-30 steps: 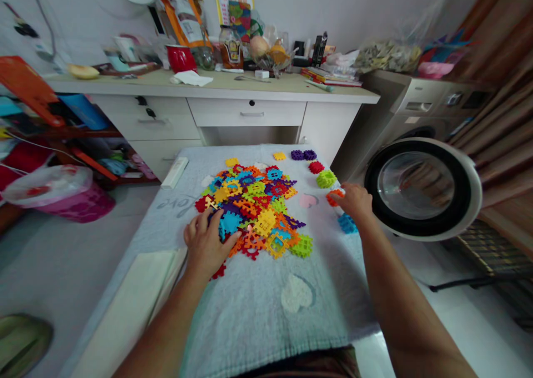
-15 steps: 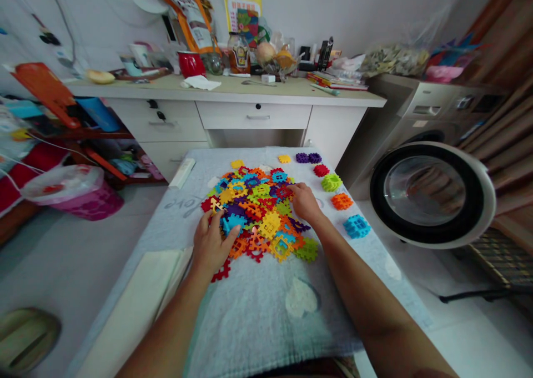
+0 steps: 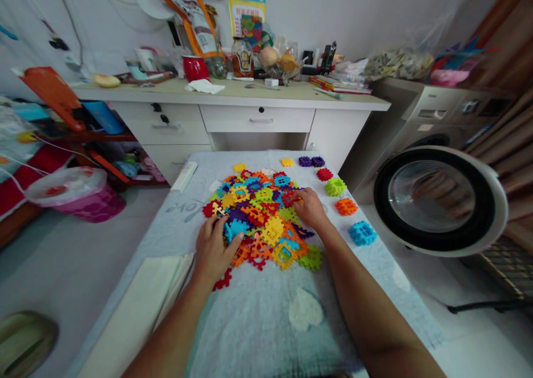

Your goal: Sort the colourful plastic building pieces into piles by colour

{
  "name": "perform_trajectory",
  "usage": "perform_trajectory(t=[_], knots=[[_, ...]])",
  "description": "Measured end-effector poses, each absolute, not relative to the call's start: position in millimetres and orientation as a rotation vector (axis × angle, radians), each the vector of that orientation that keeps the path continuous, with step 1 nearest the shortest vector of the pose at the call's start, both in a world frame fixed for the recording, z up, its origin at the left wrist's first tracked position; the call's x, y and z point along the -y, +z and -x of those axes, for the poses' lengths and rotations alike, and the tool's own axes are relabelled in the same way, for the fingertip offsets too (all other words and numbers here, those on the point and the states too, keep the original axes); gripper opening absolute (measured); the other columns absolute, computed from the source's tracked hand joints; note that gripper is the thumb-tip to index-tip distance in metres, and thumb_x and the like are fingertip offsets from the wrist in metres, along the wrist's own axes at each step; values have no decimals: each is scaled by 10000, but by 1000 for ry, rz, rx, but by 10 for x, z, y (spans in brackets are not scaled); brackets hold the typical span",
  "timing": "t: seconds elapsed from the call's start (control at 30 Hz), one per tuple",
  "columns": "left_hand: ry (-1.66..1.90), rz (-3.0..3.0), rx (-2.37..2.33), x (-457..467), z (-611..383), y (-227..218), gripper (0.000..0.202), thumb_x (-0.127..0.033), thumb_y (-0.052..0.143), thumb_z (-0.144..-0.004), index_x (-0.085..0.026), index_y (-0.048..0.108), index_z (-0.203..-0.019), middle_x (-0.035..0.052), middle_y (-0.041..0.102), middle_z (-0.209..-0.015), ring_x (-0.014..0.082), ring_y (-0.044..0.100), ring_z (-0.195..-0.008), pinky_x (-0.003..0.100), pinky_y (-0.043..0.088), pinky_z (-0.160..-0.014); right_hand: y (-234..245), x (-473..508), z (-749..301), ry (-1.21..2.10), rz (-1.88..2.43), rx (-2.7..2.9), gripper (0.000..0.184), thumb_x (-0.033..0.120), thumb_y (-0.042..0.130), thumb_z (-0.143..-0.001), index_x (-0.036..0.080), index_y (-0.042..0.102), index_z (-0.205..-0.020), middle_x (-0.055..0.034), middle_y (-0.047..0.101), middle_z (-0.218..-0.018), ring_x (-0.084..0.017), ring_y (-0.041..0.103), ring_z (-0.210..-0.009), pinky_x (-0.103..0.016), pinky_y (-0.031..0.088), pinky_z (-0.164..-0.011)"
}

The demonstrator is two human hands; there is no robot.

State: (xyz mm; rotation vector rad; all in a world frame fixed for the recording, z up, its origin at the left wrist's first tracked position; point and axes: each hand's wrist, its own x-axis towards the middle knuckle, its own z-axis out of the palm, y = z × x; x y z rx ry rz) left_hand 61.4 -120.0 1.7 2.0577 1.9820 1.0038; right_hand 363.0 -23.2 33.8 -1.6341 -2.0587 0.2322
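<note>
On the near side of the heap of toothed plastic pieces (image 3: 260,214), a pale heart (image 3: 306,310) patterns the cloth (image 3: 250,322). At the heap's near-left edge, the left hand (image 3: 212,246) lies with thumb and fingers spread beside a blue piece (image 3: 236,230); whether they touch is unclear. At the heap's right edge, the right hand (image 3: 308,207) has its fingers curled among the pieces; whether they pinch one, I cannot tell. Picking through the heap seems the step in hand; the next move calls for a fingertip pinch that frees one piece without dragging its neighbours. Right of the heap, leading away, sit a blue cube (image 3: 362,233), an orange block (image 3: 346,206), a green block (image 3: 335,187) and a red block (image 3: 324,174). Well beyond the heap, a red mug (image 3: 195,68) stands on the counter (image 3: 258,101).
</note>
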Motion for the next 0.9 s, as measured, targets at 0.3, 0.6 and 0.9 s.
perform_trajectory(t=[0.3, 0.6, 0.9], knots=[[990, -2045, -1989, 1198, -612, 6, 608, -569, 538, -874, -164, 568, -1325, 162, 489, -1370, 323, 488, -1312, 514, 396, -1141, 371, 247, -3694, 164, 1826, 2051, 355, 362, 626, -878, 164, 661, -1171, -126, 663, -1092, -252, 593, -1032, -349, 440, -941], [982, -2063, -1983, 1199, -602, 5, 610, -573, 534, -881, -174, 554, -1342, 162, 487, -1379, 330, 476, -1321, 530, 388, -1142, 602, 218, -3635, 127, 1942, 2100, 454, 390, 652, -851, 148, 668, -1235, -143, 695, -1099, -253, 657, -996, -316, 487, -884], [960, -2091, -1986, 1196, -597, -6, 629, -586, 506, -892, -156, 553, -1348, 174, 483, -1386, 334, 469, -1325, 535, 387, -1143, 1229, -608, -4363, -90, 2247, 1775, 442, 489, 638, -877, 188, 693, -1196, -141, 729, -1161, -290, 666, -1084, -380, 506, -906]])
